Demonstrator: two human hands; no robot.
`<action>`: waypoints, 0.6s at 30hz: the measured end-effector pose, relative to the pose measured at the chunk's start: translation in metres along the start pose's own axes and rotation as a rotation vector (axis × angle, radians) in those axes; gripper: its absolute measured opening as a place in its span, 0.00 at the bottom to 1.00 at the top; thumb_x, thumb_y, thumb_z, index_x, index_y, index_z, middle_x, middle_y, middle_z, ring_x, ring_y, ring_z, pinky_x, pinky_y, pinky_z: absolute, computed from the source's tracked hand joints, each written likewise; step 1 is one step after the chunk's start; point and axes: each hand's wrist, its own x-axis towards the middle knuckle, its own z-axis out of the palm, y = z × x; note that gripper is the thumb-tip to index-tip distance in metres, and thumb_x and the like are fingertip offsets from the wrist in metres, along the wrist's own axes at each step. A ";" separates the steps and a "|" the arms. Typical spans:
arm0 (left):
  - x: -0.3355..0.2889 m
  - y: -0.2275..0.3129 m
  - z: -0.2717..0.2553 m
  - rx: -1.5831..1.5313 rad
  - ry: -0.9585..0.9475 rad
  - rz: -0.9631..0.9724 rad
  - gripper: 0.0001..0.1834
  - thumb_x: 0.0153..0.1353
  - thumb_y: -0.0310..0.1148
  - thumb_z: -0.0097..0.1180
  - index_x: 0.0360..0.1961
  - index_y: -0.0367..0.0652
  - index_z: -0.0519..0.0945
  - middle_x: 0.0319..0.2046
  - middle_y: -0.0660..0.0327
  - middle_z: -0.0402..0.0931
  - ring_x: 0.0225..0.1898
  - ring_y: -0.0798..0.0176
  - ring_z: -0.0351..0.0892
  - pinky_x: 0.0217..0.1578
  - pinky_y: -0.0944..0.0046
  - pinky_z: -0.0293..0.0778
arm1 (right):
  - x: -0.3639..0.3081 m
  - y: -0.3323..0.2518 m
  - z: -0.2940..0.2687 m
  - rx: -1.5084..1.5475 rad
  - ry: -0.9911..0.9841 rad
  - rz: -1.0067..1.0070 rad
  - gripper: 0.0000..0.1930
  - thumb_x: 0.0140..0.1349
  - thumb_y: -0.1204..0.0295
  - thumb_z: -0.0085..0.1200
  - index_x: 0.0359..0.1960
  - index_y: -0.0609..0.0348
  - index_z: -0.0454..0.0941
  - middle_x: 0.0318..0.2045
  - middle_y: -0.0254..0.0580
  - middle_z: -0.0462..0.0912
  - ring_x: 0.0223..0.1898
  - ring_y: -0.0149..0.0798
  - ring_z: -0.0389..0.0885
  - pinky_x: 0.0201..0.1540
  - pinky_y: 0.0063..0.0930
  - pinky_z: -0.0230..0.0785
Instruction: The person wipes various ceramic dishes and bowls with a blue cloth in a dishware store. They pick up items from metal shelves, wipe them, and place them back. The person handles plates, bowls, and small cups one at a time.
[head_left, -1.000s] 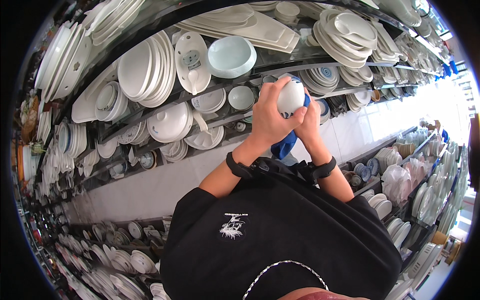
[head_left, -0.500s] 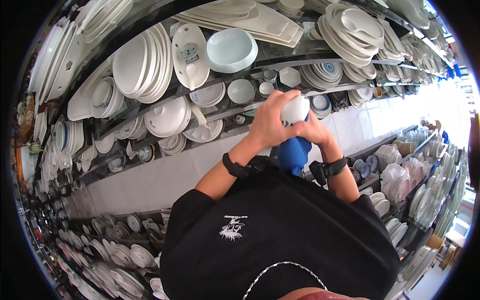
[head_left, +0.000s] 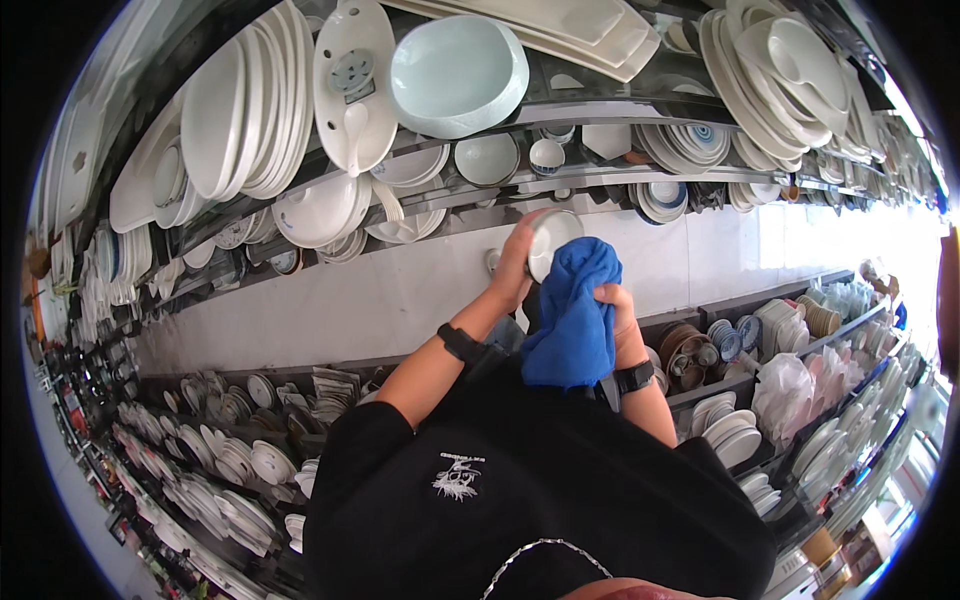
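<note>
My left hand [head_left: 514, 262] is closed on the left edge of a small white bowl [head_left: 553, 243], held up in front of me over the pale floor [head_left: 380, 300], between the far shelf and the near ones. My right hand [head_left: 618, 303] grips a blue cloth [head_left: 572, 325] by its right side; the cloth hangs down towards my shirt [head_left: 550, 460], its upper end overlapping the bowl's right part. Whether it presses on the bowl there, I cannot tell. I take this to be the wiping step, with cloth and bowl brought together. The next move, as I judge it, calls for a firm left hold on the edge, the cloth gathered so its loose end stays clear of the pale blue bowl [head_left: 458, 75] and stacked plates [head_left: 220, 120] on the far shelf.
</note>
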 end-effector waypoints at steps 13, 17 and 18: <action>0.071 -0.064 -0.056 -0.365 0.237 -0.154 0.36 0.73 0.59 0.43 0.69 0.41 0.67 0.66 0.54 0.71 0.68 0.52 0.69 0.69 0.48 0.62 | 0.086 -0.057 -0.133 -0.064 0.067 0.068 0.28 0.57 0.74 0.57 0.61 0.71 0.72 0.49 0.53 0.85 0.47 0.48 0.86 0.57 0.41 0.79; 0.102 -0.088 -0.049 -0.314 0.287 -0.146 0.37 0.73 0.60 0.41 0.69 0.40 0.67 0.66 0.54 0.71 0.68 0.53 0.69 0.69 0.48 0.61 | 0.122 -0.048 -0.160 -0.028 0.073 0.025 0.27 0.60 0.73 0.57 0.62 0.70 0.71 0.50 0.52 0.85 0.49 0.48 0.86 0.59 0.40 0.78; 0.111 -0.097 -0.048 -0.275 0.282 -0.151 0.38 0.73 0.61 0.41 0.69 0.41 0.67 0.66 0.53 0.71 0.68 0.53 0.69 0.69 0.48 0.61 | 0.128 -0.043 -0.165 -0.015 0.088 0.003 0.27 0.60 0.72 0.56 0.62 0.70 0.71 0.50 0.53 0.85 0.49 0.49 0.86 0.59 0.41 0.77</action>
